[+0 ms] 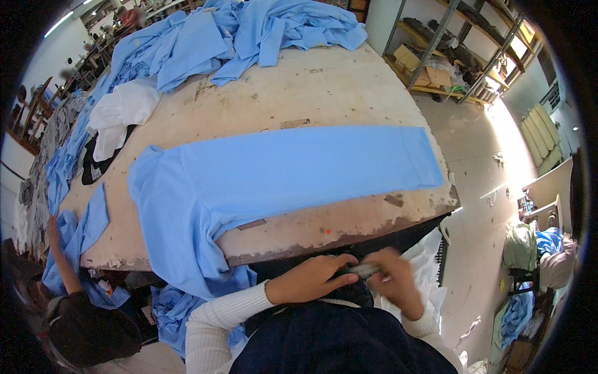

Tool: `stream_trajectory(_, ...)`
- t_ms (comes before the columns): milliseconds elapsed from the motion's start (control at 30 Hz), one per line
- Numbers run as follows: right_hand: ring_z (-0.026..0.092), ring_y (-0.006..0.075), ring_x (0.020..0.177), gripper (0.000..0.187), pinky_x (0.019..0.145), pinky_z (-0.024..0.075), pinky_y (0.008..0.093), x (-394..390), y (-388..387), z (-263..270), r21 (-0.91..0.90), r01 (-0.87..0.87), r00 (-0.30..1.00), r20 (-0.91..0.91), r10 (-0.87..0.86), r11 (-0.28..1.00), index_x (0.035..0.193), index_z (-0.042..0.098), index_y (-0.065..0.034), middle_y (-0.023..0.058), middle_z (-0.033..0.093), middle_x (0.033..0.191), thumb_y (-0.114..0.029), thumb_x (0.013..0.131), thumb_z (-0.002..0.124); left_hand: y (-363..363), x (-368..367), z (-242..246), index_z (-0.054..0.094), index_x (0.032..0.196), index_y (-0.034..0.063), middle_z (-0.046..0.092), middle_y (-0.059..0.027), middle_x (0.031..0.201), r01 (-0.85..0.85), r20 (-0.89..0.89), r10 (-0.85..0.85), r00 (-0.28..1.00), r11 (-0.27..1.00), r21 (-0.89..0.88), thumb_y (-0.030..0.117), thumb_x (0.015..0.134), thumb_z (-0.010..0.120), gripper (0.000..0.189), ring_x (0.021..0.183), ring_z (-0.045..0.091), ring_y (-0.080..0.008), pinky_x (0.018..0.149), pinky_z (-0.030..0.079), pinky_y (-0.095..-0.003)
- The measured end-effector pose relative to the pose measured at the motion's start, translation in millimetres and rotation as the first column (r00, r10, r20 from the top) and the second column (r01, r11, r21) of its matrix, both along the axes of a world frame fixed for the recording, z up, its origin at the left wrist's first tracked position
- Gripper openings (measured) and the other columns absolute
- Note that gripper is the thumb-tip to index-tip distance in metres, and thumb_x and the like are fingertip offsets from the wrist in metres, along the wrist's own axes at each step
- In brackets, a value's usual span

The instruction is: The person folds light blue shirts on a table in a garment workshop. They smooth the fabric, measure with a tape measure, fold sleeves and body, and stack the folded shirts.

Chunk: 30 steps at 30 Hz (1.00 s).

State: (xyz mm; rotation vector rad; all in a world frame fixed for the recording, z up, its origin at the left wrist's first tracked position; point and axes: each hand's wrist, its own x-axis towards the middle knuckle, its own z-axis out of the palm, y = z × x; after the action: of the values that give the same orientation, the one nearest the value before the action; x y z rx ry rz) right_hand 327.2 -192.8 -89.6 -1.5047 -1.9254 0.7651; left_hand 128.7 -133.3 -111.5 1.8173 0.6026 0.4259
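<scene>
In front of my waist, just off the table's near edge, my left hand point(315, 279) grips a small pale object point(364, 269) between thumb and fingers. Around the other end of it curl the fingers of my right hand point(399, 283), which is blurred. What the object is I cannot tell. Beyond my hands, a light blue garment piece point(299, 163) lies flat across the table point(327, 93). Its long straight part reaches to the right, and its left part hangs over the near edge. Neither hand touches this cloth.
A heap of blue garments point(243, 37) covers the far side, with white cloth point(124, 112) at left. Another person's arm point(65, 262) handles blue cloth point(93, 224) at the left edge. Metal shelving point(434, 42) stands at far right; stuffed bags point(521, 245) sit at right.
</scene>
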Motion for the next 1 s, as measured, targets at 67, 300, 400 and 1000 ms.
stream_trajectory(67, 0.054, 0.0196, 0.068, 0.027, 0.056, 0.0424, 0.0282, 27.9, 9.0, 21.6, 0.304, 0.213, 0.964, 0.090, -0.251, 0.928, 0.092, 0.062, -0.0034, 0.0063, 0.057, 0.083, 0.005, 0.068, 0.055, 6.5, -1.0, 31.7, 0.055, 0.097, 0.0009, 0.056, -0.0133, 0.072, 0.098, 0.015, -0.097, 0.995, 0.990, -0.096, 0.025, 0.094, 0.046, 0.026, 0.065, 0.056, -0.0285, 0.058, 0.041, -0.0378)
stream_trajectory(300, 0.048, 0.0139, 0.055, 0.015, 0.056, 0.0415, 0.0272, 159.7, 70.5, 74.0, 0.458, 0.729, 0.520, 0.114, -0.847, 0.509, 0.092, 0.068, -0.0021, 0.0086, 0.048, 0.060, -0.012, 0.085, 0.058, 10.4, -54.6, 61.6, 0.056, 0.088, 0.0018, 0.054, -0.0075, 0.064, 0.101, 0.218, -0.112, 0.969, 0.993, 0.063, 0.021, 0.094, 0.047, 0.022, 0.054, 0.052, -0.0193, 0.054, 0.041, -0.0306)
stream_trajectory(400, 0.047, 0.0125, 0.053, 0.020, 0.055, 0.0420, 0.0283, 158.0, 92.6, 108.6, 0.430, 0.654, 0.673, 0.045, -0.738, 0.622, 0.103, 0.063, -0.0055, 0.0061, 0.058, 0.064, -0.014, 0.087, 0.055, 8.0, -56.5, 63.5, 0.057, 0.092, 0.0012, 0.057, -0.0044, 0.068, 0.040, 0.184, -0.027, 0.983, 0.997, -0.067, 0.019, 0.094, 0.047, 0.021, 0.056, 0.053, -0.0131, 0.054, 0.042, -0.0255)
stream_trajectory(1000, 0.057, 0.0332, 0.102, 0.057, 0.081, 0.0510, 0.0433, 90.4, 170.7, 114.1, 0.132, 0.084, 0.566, -0.822, 0.062, 0.988, 0.136, 0.028, -0.0104, 0.0230, 0.046, 0.127, -0.039, 0.090, 0.047, 3.2, -39.5, 57.2, 0.061, 0.092, 0.0063, 0.048, -0.0142, 0.115, 0.306, 0.198, -0.367, 0.909, 0.910, 0.281, 0.012, 0.084, 0.058, 0.010, 0.100, 0.050, -0.0287, 0.084, 0.043, -0.0366)
